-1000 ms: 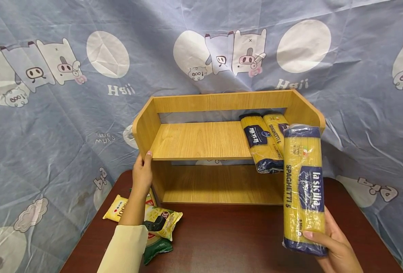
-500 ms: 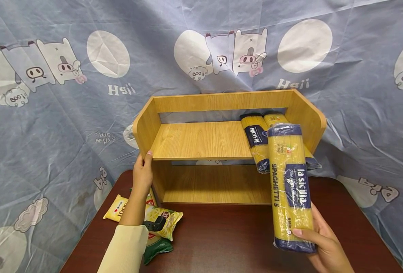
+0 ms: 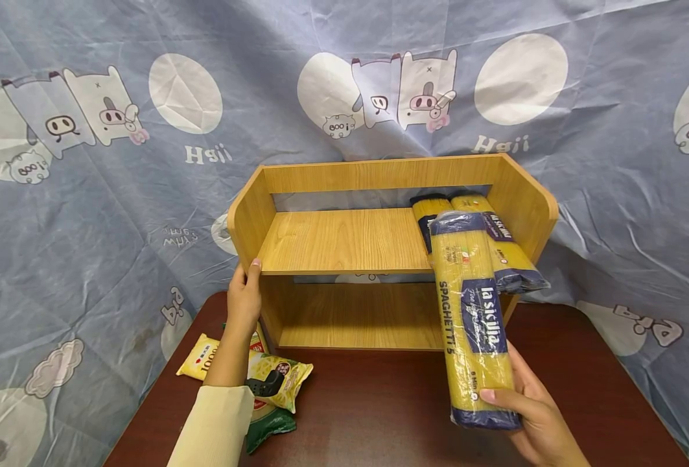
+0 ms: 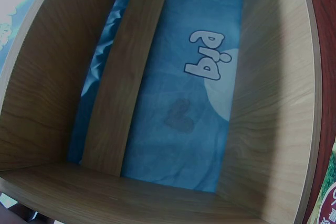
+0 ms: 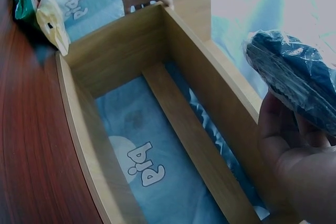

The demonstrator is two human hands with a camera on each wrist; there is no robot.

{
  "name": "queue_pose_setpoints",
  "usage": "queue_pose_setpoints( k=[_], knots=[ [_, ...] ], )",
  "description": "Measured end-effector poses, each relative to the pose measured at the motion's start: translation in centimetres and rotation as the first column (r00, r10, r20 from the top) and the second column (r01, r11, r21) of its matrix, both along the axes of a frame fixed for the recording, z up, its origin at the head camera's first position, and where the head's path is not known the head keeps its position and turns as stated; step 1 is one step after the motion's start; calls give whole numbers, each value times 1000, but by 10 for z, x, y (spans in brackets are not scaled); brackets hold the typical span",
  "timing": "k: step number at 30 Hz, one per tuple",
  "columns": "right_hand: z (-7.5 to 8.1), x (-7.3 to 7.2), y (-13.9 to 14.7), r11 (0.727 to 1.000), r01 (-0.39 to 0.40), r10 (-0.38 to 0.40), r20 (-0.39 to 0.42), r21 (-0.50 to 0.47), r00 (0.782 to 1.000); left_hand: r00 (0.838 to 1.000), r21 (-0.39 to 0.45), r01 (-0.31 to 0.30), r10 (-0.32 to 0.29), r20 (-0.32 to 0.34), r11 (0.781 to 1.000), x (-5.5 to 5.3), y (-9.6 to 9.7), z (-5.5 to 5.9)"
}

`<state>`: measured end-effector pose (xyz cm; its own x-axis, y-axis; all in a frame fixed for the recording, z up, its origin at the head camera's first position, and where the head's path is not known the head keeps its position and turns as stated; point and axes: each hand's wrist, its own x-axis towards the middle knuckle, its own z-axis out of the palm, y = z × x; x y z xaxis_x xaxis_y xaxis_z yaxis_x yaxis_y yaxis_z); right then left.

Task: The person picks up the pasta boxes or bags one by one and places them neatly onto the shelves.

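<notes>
My right hand grips the lower end of a spaghetti pack, yellow pasta in clear wrap with dark blue ends. It stands nearly upright in front of the right part of a wooden two-tier shelf. In the right wrist view, the pack's dark end shows above the curled fingers. My left hand holds the shelf's left side, thumb at the front edge of the upper board. Two more spaghetti packs lie on the upper tier at right; the right one overhangs the front, the left one is mostly hidden behind the held pack.
Several food bags lie on the dark red table beneath my left forearm, among them a yellow bag and a green-ended bag. A patterned blue cloth hangs behind the shelf. The lower tier sits close over the table.
My right hand has carried the spaghetti pack leftward, so it now covers the left pack on the shelf and uncovers the right one. The left hand has stayed in place.
</notes>
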<state>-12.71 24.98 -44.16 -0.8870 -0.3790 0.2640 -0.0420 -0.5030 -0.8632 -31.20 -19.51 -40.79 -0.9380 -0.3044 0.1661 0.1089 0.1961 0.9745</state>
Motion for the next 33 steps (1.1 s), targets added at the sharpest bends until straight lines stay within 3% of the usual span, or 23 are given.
queue_pose_setpoints(
  k=[5, 14, 33],
  knots=[
    [1, -3, -7, 1000, -13, 13, -35, 18, 999, 1000, 8, -5, 5, -5, 1000, 0, 0, 0],
    [4, -4, -20, 993, 8, -12, 38, 115, 999, 1000, -7, -1, 1, -5, 1000, 0, 0, -1],
    [6, -15, -46, 997, -21, 21, -6, 76, 1000, 1000, -8, -4, 4, -14, 1000, 0, -1, -1]
  ],
)
